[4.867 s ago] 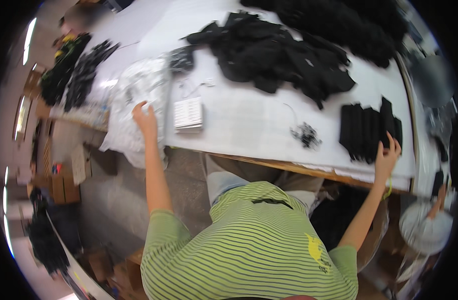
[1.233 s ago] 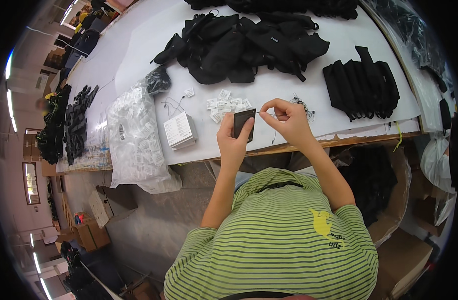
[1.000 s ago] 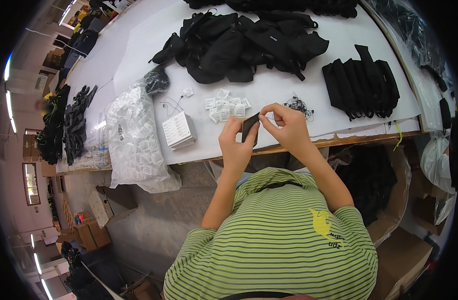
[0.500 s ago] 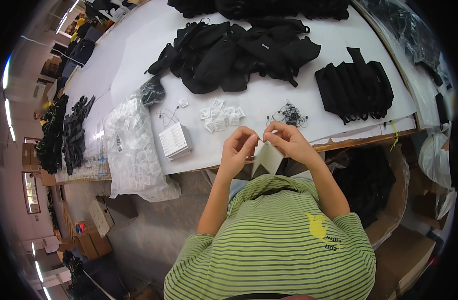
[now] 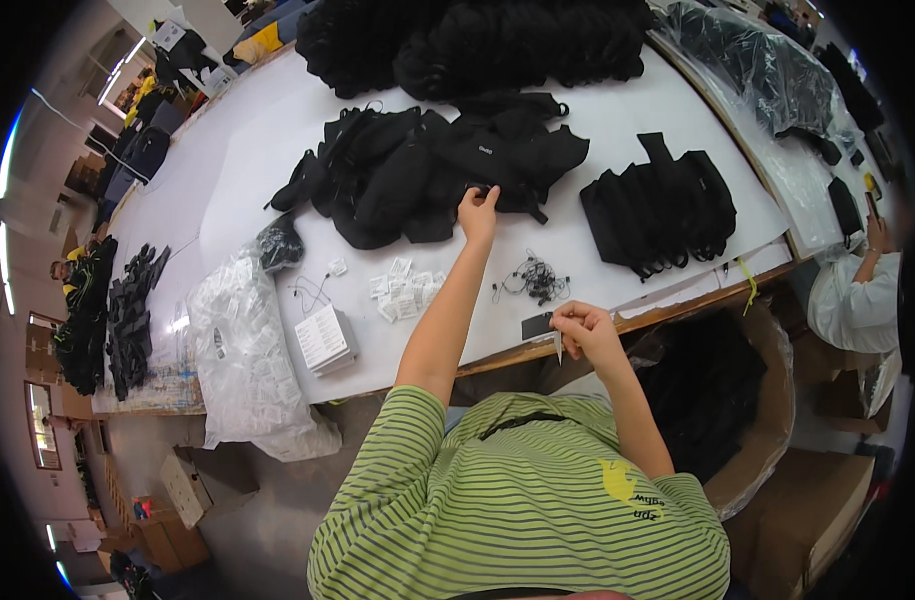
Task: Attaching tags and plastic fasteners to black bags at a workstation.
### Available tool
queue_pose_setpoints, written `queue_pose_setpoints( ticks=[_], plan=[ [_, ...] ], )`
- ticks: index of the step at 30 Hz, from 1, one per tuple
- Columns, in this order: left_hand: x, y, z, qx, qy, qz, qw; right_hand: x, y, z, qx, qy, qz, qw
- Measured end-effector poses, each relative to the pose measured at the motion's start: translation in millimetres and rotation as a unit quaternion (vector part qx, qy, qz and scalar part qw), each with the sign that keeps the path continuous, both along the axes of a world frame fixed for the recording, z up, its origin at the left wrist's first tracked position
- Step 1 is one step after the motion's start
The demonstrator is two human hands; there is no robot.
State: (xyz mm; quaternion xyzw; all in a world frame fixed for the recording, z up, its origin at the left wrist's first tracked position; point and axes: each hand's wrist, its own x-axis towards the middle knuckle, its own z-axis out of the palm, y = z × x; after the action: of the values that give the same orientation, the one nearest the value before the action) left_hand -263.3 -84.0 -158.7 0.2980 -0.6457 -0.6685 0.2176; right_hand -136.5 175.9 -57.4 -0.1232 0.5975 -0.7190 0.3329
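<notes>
My left hand (image 5: 476,216) reaches out over the table to the loose pile of black fabric pouches (image 5: 387,190). Its thumb and forefinger pinch the near edge of one pouch. Close to the table's front edge, my right hand (image 5: 589,334) has its fingers closed on a small folded card tag (image 5: 537,327), dark on one face, with a pale part hanging below the fingertips. Between the hands lies a tangle of thin black cords (image 5: 532,280). Several small white labels (image 5: 405,286) are spread left of my left forearm.
A stack of white printed cards (image 5: 323,340) and a clear plastic bag of labels (image 5: 247,365) sit at left. Black pouches stand in a row (image 5: 662,215) at right. Below the table edge is an open carton (image 5: 767,440). Another person's arm (image 5: 875,240) shows far right.
My hands were together near the table edge on an opened pale card. My left hand has since gone forward to the black pile; my right keeps the card tag, its dark face showing.
</notes>
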Motion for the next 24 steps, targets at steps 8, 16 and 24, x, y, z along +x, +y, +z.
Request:
queue_pose_setpoints(
  ticks=[8,16,24],
  plan=[
    [90,17,46,-0.423,0.067,0.081,0.900,-9,-7,0,0.044,0.039,-0.050,0.997],
    [195,35,80,0.052,0.025,-0.203,0.977,-14,-62,-12,0.093,0.235,-0.030,0.967],
    [230,49,72,-0.016,-0.072,-0.135,0.988,-3,-65,-6,0.152,0.347,0.040,0.925]
  ],
)
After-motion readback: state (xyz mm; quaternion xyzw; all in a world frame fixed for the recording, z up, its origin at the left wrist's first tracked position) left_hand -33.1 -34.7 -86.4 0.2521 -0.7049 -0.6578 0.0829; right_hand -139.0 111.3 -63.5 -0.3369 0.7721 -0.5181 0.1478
